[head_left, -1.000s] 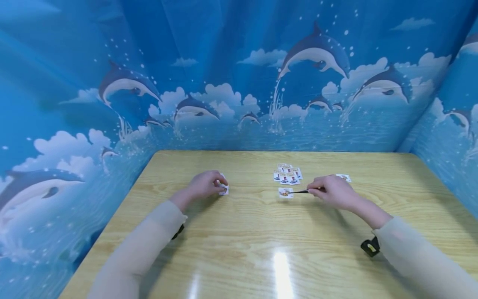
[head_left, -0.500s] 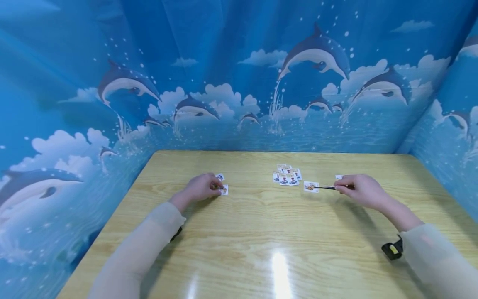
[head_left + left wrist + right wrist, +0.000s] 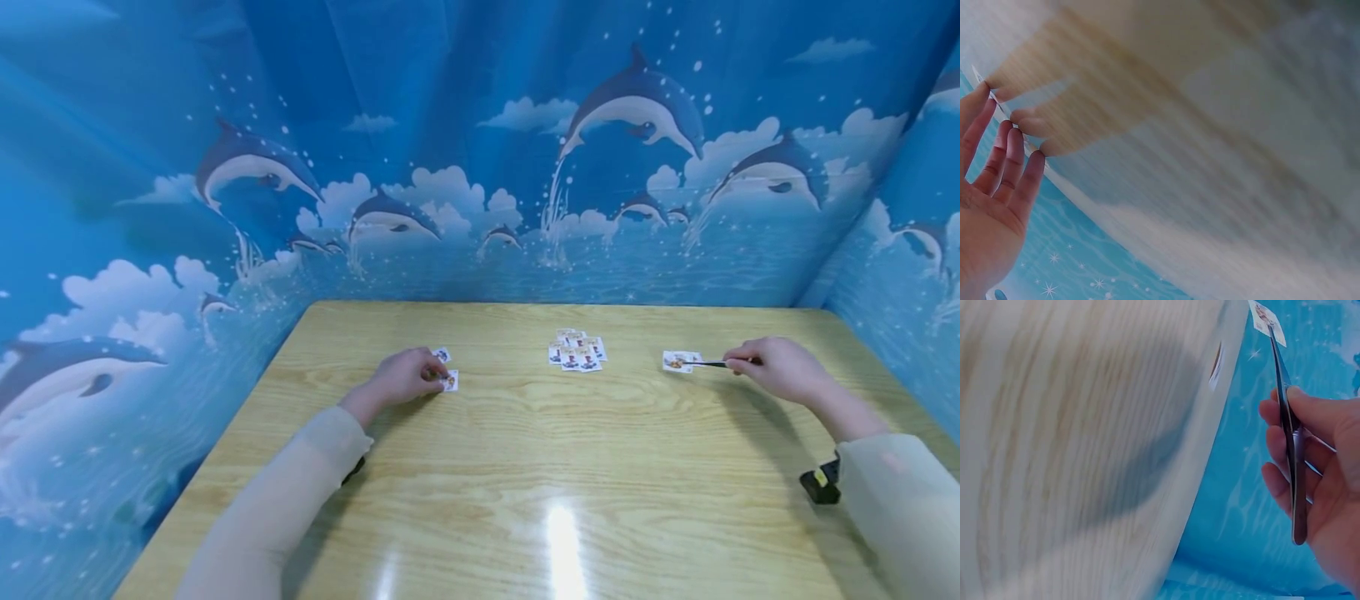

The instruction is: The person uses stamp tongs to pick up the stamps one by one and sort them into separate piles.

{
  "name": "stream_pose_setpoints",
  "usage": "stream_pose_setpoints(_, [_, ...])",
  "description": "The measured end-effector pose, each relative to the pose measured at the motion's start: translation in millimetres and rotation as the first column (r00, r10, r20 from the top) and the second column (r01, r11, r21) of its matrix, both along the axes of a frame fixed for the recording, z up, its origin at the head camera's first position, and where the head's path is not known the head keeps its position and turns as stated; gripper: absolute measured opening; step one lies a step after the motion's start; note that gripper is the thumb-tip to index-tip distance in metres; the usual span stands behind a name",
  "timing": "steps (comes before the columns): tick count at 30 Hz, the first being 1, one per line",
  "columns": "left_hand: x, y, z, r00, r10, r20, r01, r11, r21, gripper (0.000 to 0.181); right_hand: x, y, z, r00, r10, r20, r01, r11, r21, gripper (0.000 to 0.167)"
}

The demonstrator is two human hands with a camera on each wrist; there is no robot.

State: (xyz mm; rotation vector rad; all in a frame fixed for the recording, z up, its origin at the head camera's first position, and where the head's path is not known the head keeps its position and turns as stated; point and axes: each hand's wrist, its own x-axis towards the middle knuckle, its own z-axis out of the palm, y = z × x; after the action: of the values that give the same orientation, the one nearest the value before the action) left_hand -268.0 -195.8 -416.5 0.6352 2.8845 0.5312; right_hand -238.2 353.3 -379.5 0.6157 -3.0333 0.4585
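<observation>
In the head view my right hand pinches a pair of tweezers. Their tips hold a small white picture card. The right wrist view shows this card lifted off the table, with the tweezers between thumb and fingers. Another card lies on the tabletop below, mostly overlapped in the head view. My left hand rests its fingertips on a card at the left; the left wrist view shows these fingers fairly straight. Just behind lies another card.
Several overlapping cards form a group near the back middle of the wooden table. A blue dolphin-print curtain hangs behind the table's back edge and along both sides.
My right hand has moved right, carrying the card in the tweezers from in front of the card group to the card at the right. The left hand has shifted slightly, showing the card behind it.
</observation>
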Motion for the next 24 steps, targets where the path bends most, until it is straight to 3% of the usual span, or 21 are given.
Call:
stream_pose_setpoints(11, [0.9, 1.0, 0.8, 1.000, 0.021, 0.020, -0.021, 1.000, 0.003, 0.019, -11.0, 5, -9.8, 0.999, -0.027, 0.022, 0.025, 0.996, 0.083, 0.024])
stream_pose_setpoints(24, [0.7, 0.6, 0.1, 0.999, 0.029, 0.018, -0.029, 1.000, 0.002, 0.018, -16.8, 6, -16.7, 0.998, -0.054, -0.006, 0.055, 0.993, 0.101, 0.025])
